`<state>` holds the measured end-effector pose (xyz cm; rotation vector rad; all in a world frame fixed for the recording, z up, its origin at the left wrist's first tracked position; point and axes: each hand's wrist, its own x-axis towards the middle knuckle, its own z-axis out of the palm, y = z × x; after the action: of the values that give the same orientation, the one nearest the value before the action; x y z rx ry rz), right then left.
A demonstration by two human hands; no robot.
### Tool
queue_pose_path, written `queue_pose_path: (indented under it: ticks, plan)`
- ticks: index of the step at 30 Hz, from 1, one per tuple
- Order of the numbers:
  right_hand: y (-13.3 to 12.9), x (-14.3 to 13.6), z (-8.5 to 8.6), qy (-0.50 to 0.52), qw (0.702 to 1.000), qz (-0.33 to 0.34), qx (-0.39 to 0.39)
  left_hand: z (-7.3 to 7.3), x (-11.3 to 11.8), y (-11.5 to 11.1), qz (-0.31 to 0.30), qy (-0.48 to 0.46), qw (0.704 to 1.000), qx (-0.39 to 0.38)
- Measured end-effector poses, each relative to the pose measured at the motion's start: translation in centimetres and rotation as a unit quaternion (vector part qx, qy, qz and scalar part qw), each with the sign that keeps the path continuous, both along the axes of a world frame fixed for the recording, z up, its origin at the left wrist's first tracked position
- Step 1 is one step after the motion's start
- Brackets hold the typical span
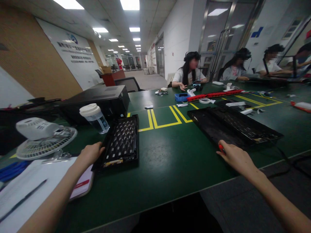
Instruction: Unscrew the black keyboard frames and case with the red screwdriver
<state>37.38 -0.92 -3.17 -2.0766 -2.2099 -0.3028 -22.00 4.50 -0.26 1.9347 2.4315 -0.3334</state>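
My left hand (91, 153) is closed on the left edge of a black frame-like panel (122, 136) with rows of dimpled pockets, lying on the green table. At the right, my right hand (236, 160) is closed around a small red-and-black object (221, 148); most of it is hidden in the fist, so its kind cannot be made out. Just beyond that hand lies a wide flat black panel (206, 126), with a second slotted black piece (243, 124) on or against its right side.
Left are a white fan (39, 129), a capped clear bottle (98, 121), a clipboard with paper (36, 174), a pen (23, 199) and a large black case (97, 100). Across the table (165, 165) are a blue bin (182, 97), a long red strip (213, 94) and several seated people.
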Motion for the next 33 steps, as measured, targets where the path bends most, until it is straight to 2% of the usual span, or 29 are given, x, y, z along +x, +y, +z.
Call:
queue_pose_path:
  ticks: [7,13,16,18,21,23,27,30,33]
  plan:
    - [0.5,-0.2,0.2,0.035,0.999,-0.001,-0.008,1.0,0.0,0.1,0.008,-0.008,1.000,0.017]
    - [-0.5,-2.5,0.3,0.065,0.997,0.034,-0.019,2.1,0.5,-0.8,0.038,0.002,0.998,0.055]
    - [-1.7,-4.1,0.2,0.074,0.995,0.055,-0.024,3.1,1.5,-1.8,0.062,0.010,0.992,0.114]
    - [-2.8,-5.1,0.0,0.081,0.993,0.080,-0.029,3.8,3.0,-2.7,0.054,0.000,0.983,0.176]
    - [-4.6,-6.4,-0.3,0.119,0.981,0.148,-0.036,4.3,6.7,-4.2,-0.021,-0.046,0.974,0.223]
    - [-5.7,-7.0,-0.4,0.137,0.973,0.182,-0.045,3.8,9.6,-5.0,-0.102,-0.090,0.965,0.224]
    - [-7.4,-7.4,0.1,0.136,0.963,0.220,-0.080,1.3,15.0,-5.8,-0.278,-0.090,0.926,0.238]
    - [-8.0,-6.7,0.8,0.129,0.953,0.247,-0.117,-1.2,17.3,-5.5,-0.403,-0.060,0.883,0.233]
    - [-8.0,-5.2,1.3,0.139,0.937,0.290,-0.135,-3.2,17.9,-4.6,-0.414,-0.005,0.878,0.240]
